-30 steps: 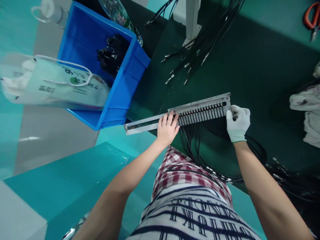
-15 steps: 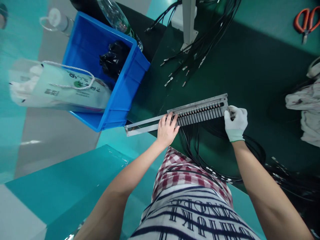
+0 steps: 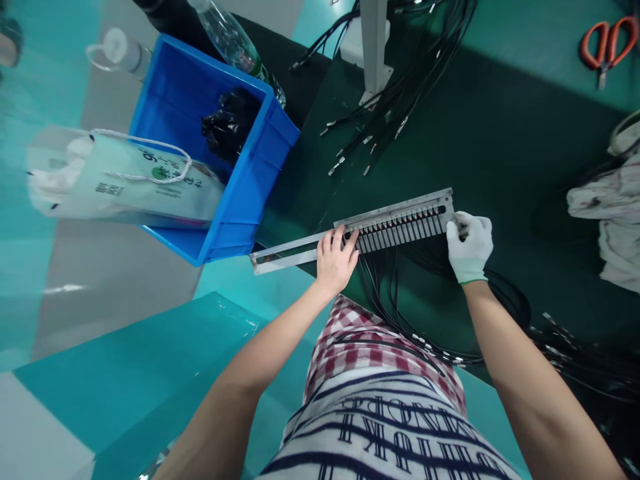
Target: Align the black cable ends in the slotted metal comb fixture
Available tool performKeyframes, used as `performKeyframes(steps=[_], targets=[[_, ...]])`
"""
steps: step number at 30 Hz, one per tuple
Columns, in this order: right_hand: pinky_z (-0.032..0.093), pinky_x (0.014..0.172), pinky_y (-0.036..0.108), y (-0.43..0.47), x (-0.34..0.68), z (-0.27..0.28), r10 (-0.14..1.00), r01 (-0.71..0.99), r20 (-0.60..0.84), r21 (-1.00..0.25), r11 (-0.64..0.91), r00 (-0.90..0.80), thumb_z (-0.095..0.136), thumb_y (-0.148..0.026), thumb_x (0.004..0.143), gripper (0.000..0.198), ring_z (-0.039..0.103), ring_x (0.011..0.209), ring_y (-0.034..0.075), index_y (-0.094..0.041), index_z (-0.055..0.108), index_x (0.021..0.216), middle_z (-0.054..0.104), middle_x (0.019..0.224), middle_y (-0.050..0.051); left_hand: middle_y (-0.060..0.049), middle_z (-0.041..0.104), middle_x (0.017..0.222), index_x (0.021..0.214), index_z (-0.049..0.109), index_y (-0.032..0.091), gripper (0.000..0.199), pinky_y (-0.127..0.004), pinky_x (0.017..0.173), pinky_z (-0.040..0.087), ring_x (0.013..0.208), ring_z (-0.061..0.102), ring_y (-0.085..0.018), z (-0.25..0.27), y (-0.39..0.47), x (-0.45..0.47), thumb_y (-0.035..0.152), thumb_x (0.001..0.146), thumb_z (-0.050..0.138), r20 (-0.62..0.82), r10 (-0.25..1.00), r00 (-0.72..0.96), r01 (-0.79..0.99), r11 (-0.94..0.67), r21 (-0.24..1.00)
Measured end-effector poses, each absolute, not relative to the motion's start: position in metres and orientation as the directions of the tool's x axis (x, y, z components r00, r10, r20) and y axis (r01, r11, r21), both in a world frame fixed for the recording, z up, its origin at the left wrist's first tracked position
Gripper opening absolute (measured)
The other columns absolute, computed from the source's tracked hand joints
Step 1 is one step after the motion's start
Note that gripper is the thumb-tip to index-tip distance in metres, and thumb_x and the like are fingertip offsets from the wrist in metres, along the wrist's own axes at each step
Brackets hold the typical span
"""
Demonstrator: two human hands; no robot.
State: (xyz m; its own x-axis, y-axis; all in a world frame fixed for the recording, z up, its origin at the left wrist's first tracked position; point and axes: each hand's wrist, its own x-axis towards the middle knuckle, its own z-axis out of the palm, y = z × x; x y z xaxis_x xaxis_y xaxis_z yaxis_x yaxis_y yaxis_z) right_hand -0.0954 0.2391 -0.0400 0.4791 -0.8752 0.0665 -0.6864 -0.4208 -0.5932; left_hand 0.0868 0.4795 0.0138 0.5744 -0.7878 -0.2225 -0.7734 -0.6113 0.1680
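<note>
A slotted metal rack [image 3: 407, 232] is laid slantwise across the centre of the frame, over the dark green table [image 3: 500, 153]. Near its middle it is covered by the bare left hand [image 3: 334, 263], fingers slightly spread, probably for steadying; whether it is also gripped from beneath cannot be told. At its right end the gloved right hand [image 3: 471, 245] is curled narrow, but what is pinched cannot be made out. Black cables [image 3: 417, 339] are draped toward lower centre, presumably so the slots are left uncovered.
</note>
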Motion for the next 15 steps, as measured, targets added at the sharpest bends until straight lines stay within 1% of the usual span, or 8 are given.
performKeyframes(steps=[3, 5, 7, 8, 10, 11, 13, 15], targets=[[0.05, 0.077, 0.029, 0.239, -0.095, -0.04, -0.876, -0.678, 0.079, -0.601, -0.423, 0.477, 0.058, -0.031, 0.085, 0.028, 0.053, 0.064, 0.011, -0.018, 0.068, 0.108, 0.058, 0.1, 0.006, -0.012, 0.039, 0.149, 0.141, 0.052, 0.025, 0.046, -0.049, 0.113, 0.028, 0.136, 0.032, -0.032, 0.02, 0.48, 0.088, 0.035, 0.097, 0.041, -0.192, -0.776, 0.601, -0.722, -0.63, 0.285], [0.05, 0.078, 0.03, 0.239, -0.095, -0.04, -0.877, -0.683, 0.075, -0.597, -0.421, 0.475, 0.057, -0.031, 0.086, 0.028, 0.054, 0.065, 0.012, -0.018, 0.068, 0.108, 0.058, 0.099, 0.006, -0.014, 0.047, 0.141, 0.135, 0.057, 0.022, 0.043, -0.047, 0.111, 0.032, 0.132, 0.038, -0.029, 0.03, 0.481, 0.086, 0.034, 0.096, 0.042, -0.177, -0.728, 0.662, -0.574, -0.645, 0.505], [0.05, 0.078, 0.03, 0.239, -0.095, -0.041, -0.879, -0.691, 0.072, -0.589, -0.419, 0.472, 0.057, -0.032, 0.086, 0.028, 0.055, 0.065, 0.012, -0.018, 0.068, 0.108, 0.058, 0.1, 0.007, -0.014, 0.058, 0.124, 0.129, 0.061, 0.019, 0.042, -0.041, 0.1, 0.043, 0.116, 0.052, -0.025, 0.047, 0.483, 0.083, 0.035, 0.094, 0.044, -0.312, -0.622, 0.718, -0.187, -0.604, 0.775], [0.05, 0.078, 0.03, 0.239, -0.095, -0.041, -0.879, -0.691, 0.075, -0.587, -0.421, 0.472, 0.057, -0.032, 0.086, 0.028, 0.055, 0.065, 0.012, -0.018, 0.068, 0.108, 0.058, 0.1, 0.007, -0.013, 0.061, 0.115, 0.126, 0.062, 0.018, 0.04, -0.037, 0.091, 0.048, 0.105, 0.057, -0.022, 0.057, 0.484, 0.08, 0.034, 0.093, 0.046, -0.442, -0.571, 0.692, 0.087, -0.542, 0.836], [0.05, 0.076, 0.03, 0.238, -0.096, -0.042, -0.877, -0.687, 0.082, -0.588, -0.427, 0.474, 0.058, -0.031, 0.086, 0.028, 0.054, 0.064, 0.012, -0.018, 0.068, 0.108, 0.059, 0.099, 0.006, -0.01, 0.063, 0.104, 0.121, 0.065, 0.018, 0.037, -0.031, 0.078, 0.049, 0.089, 0.06, -0.017, 0.08, 0.485, 0.073, 0.031, 0.089, 0.051, -0.675, -0.521, 0.523, 0.566, -0.379, 0.732], [0.05, 0.076, 0.03, 0.238, -0.096, -0.042, -0.875, -0.684, 0.083, -0.59, -0.429, 0.477, 0.058, -0.031, 0.086, 0.028, 0.054, 0.064, 0.012, -0.018, 0.068, 0.109, 0.058, 0.099, 0.006, -0.009, 0.062, 0.101, 0.117, 0.066, 0.018, 0.034, -0.029, 0.075, 0.049, 0.085, 0.059, -0.015, 0.091, 0.485, 0.07, 0.028, 0.087, 0.054, -0.737, -0.521, 0.432, 0.707, -0.311, 0.635], [0.05, 0.076, 0.03, 0.238, -0.097, -0.043, -0.872, -0.68, 0.077, -0.595, -0.429, 0.484, 0.057, -0.031, 0.086, 0.029, 0.053, 0.065, 0.012, -0.018, 0.068, 0.11, 0.058, 0.099, 0.006, -0.007, 0.061, 0.097, 0.11, 0.069, 0.019, 0.028, -0.027, 0.072, 0.048, 0.081, 0.058, -0.013, 0.109, 0.484, 0.064, 0.024, 0.085, 0.057, -0.785, -0.527, 0.327, 0.836, -0.226, 0.5], [0.05, 0.077, 0.031, 0.238, -0.097, -0.044, -0.873, -0.679, 0.07, -0.6, -0.423, 0.482, 0.056, -0.031, 0.087, 0.03, 0.053, 0.065, 0.012, -0.018, 0.067, 0.112, 0.057, 0.101, 0.007, -0.007, 0.06, 0.093, 0.104, 0.071, 0.02, 0.024, -0.027, 0.07, 0.047, 0.077, 0.056, -0.012, 0.122, 0.482, 0.059, 0.022, 0.084, 0.059, -0.802, -0.523, 0.287, 0.879, -0.19, 0.438]])
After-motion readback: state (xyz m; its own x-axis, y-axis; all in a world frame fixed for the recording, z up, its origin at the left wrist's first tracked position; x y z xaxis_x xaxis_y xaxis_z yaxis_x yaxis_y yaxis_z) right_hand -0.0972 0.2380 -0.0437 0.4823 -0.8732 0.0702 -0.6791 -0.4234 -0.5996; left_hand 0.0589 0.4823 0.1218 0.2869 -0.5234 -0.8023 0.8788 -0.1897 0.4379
